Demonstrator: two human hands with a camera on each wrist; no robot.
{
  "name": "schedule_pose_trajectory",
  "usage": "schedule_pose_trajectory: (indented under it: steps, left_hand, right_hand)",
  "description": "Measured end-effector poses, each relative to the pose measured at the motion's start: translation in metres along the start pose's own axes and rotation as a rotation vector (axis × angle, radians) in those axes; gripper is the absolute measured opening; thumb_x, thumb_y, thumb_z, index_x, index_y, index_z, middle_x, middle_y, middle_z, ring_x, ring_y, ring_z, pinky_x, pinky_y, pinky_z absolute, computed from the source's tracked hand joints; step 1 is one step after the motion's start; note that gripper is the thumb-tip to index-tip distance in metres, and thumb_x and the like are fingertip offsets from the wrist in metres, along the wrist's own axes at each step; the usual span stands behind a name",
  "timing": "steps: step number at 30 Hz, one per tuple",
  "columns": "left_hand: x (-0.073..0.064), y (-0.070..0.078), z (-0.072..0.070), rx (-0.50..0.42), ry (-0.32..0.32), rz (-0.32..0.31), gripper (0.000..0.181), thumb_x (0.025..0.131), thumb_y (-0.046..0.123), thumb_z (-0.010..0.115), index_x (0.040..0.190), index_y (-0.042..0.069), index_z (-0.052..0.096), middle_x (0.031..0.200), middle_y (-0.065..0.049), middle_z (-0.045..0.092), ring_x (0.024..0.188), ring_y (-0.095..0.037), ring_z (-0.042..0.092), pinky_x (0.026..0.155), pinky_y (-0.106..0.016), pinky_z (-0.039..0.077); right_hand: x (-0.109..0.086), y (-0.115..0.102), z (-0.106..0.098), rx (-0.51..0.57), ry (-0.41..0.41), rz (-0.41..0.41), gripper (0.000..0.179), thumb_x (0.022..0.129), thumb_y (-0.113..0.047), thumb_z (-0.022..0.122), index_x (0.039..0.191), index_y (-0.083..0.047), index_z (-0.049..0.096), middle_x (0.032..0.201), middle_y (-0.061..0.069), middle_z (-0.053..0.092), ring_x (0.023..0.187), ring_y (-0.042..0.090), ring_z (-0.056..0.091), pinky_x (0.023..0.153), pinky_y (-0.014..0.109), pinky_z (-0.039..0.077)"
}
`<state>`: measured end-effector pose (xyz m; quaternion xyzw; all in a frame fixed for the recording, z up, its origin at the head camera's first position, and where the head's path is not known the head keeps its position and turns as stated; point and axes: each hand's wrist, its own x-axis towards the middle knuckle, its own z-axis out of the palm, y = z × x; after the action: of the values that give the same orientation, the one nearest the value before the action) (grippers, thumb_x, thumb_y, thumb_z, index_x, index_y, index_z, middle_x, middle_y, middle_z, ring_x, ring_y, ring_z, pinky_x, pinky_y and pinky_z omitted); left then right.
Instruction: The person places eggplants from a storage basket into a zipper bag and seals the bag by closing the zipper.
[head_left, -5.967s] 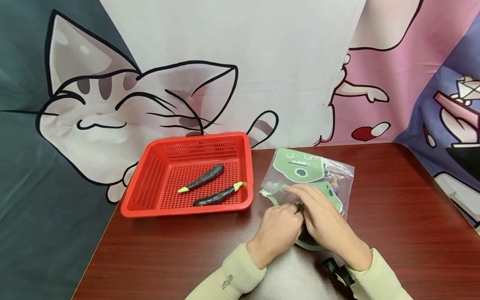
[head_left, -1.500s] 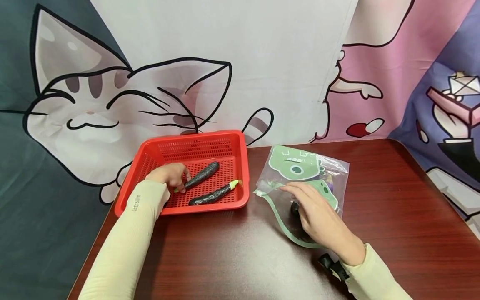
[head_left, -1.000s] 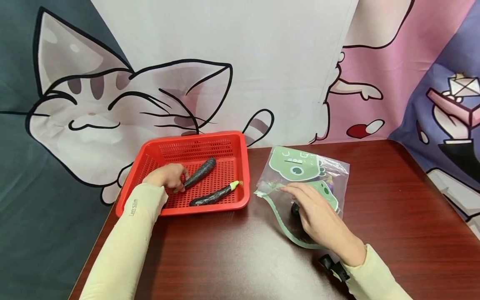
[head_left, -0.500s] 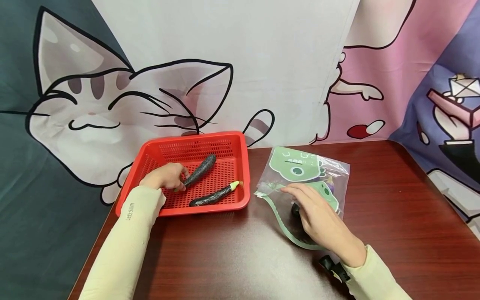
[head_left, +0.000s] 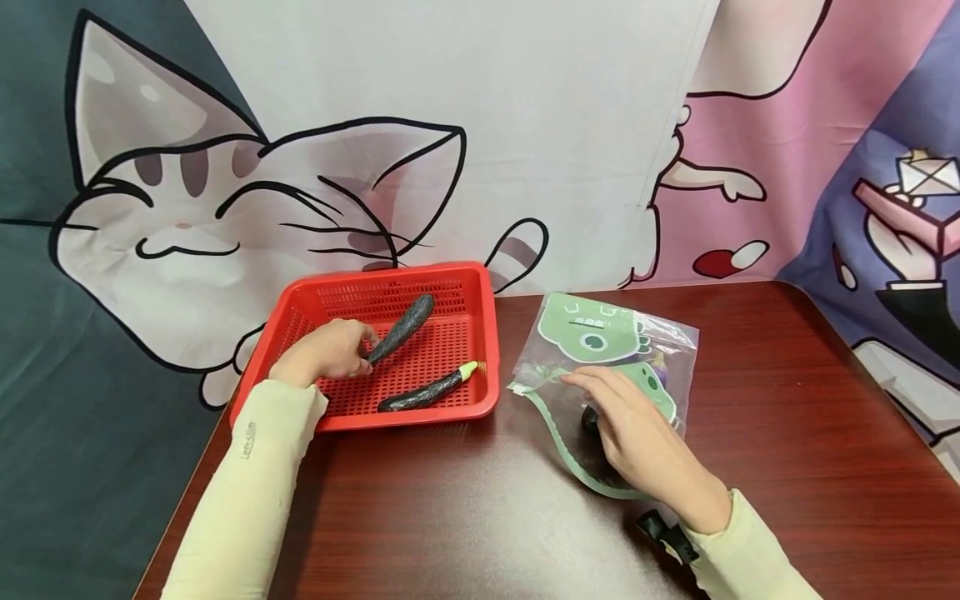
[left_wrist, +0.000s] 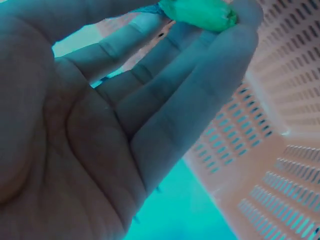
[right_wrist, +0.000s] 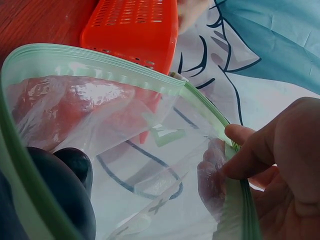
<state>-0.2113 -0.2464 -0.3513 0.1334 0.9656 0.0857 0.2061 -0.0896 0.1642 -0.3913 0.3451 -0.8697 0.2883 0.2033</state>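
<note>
My left hand [head_left: 330, 350] reaches into the red basket [head_left: 491, 350] and pinches the stem end of a long dark eggplant [head_left: 407, 327], whose far end points up toward the back wall. In the left wrist view the pale green stem end [left_wrist: 200, 14] lies at the fingertips. A second dark eggplant [head_left: 427, 395] with a light green tip lies on the basket floor. My right hand [head_left: 637, 433] holds the clear zip bag [head_left: 596, 329] by its green edge, thumb and fingers on either side. Inside the gaping bag are dark, shiny, rounded pieces [right_wrist: 65, 185].
The brown table [head_left: 450, 500] carries the basket on the left and the bag on the right. Behind it hangs a cartoon-printed cloth [head_left: 585, 125]. A black strap [head_left: 667, 533] sits at the right wrist.
Both hands were together at the bag at first; the left hand then went to the basket. Over the last second the pinched eggplant's far end has swung up and back. The right hand stays put.
</note>
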Motion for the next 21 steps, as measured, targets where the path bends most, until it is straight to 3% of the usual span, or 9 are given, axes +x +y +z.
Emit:
schedule_pose_trajectory:
  steps: [6,13,21]
  left_hand:
    - [-0.009,0.011,-0.005,-0.006,0.071,0.005,0.032,0.086,0.014,0.077,0.116,0.006,0.069,0.089,-0.004,0.067,0.083,-0.024,0.059,0.079,-0.044,0.051]
    - [-0.027,0.026,-0.011,-0.008,0.136,0.026,0.037,0.088,0.013,0.076,0.123,0.005,0.066,0.09,-0.005,0.066,0.078,-0.022,0.058,0.072,-0.039,0.049]
    - [-0.047,0.042,-0.007,-0.036,0.208,0.034,0.043,0.089,0.012,0.074,0.13,0.007,0.064,0.097,-0.005,0.07,0.077,-0.021,0.058,0.069,-0.037,0.048]
  right_hand:
    - [0.0,0.0,0.0,0.009,0.002,-0.001,0.048,0.086,0.012,0.048,0.131,-0.004,0.059,0.127,0.01,0.06,0.12,0.025,0.055,0.103,0.03,0.037]
    - [0.0,0.0,0.0,0.008,0.004,0.0,0.048,0.087,0.012,0.049,0.131,-0.004,0.059,0.128,0.009,0.059,0.12,0.025,0.054,0.103,0.03,0.037]
    - [0.0,0.001,0.0,0.0,0.004,-0.003,0.05,0.085,0.012,0.048,0.131,-0.004,0.059,0.128,0.01,0.059,0.12,0.025,0.055,0.103,0.031,0.037]
